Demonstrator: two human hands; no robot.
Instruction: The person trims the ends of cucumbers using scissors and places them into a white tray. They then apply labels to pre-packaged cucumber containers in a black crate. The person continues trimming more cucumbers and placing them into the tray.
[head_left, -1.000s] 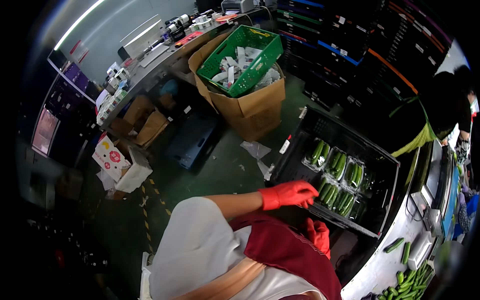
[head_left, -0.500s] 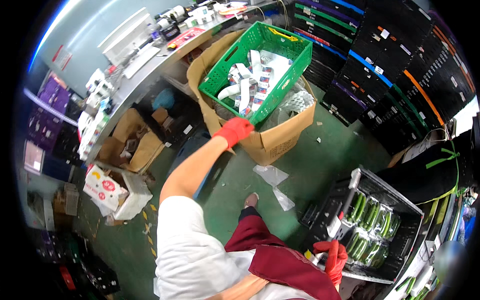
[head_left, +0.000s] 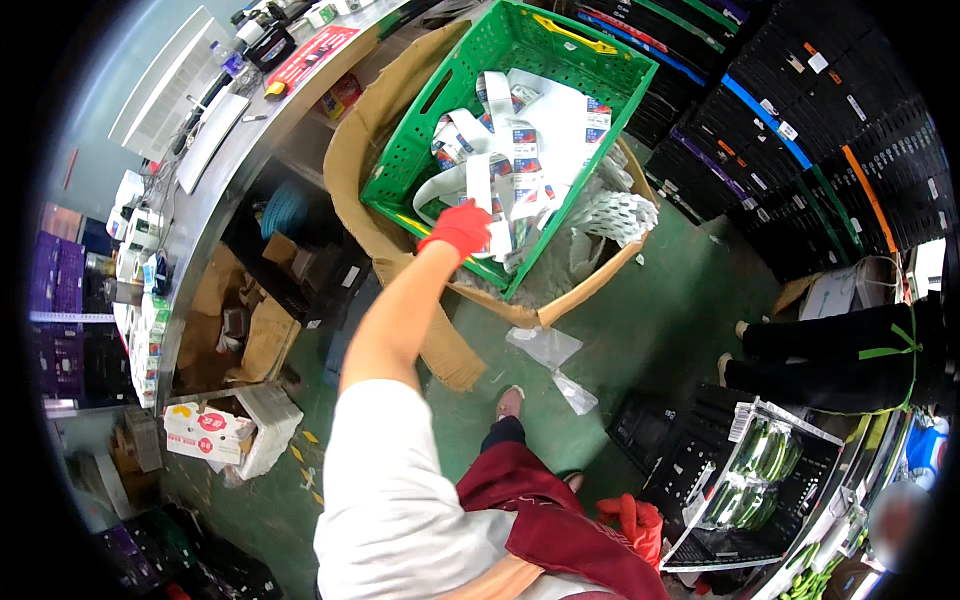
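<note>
My left hand [head_left: 463, 232], in a red glove, reaches over the near edge of a green plastic crate [head_left: 400, 150]. Its curled fingers meet a tangle of white label strips [head_left: 478, 180] printed in blue and red; whether they grip a strip is hidden. Low on the right, my right hand [head_left: 637, 525], also gloved in red, hangs beside my maroon apron [head_left: 570, 540]. Its fingers are too blurred to read. Next to it a black crate [head_left: 800, 500] holds clear-wrapped packs of green cucumbers [head_left: 765, 450].
The green crate rests in a large open cardboard box [head_left: 350, 150] with a loose flap and plastic scraps. A metal counter [head_left: 215, 210] runs along the left. Stacked black crates [head_left: 790, 130] stand at the far right. Plastic film [head_left: 550, 350] lies on the green floor. Another person's dark-trousered legs [head_left: 830, 350] show at right.
My left hand has moved from outside the green crate's near edge to the label strips inside it. My right hand has shifted slightly left and down, away from the cucumber packs. The view has shifted.
</note>
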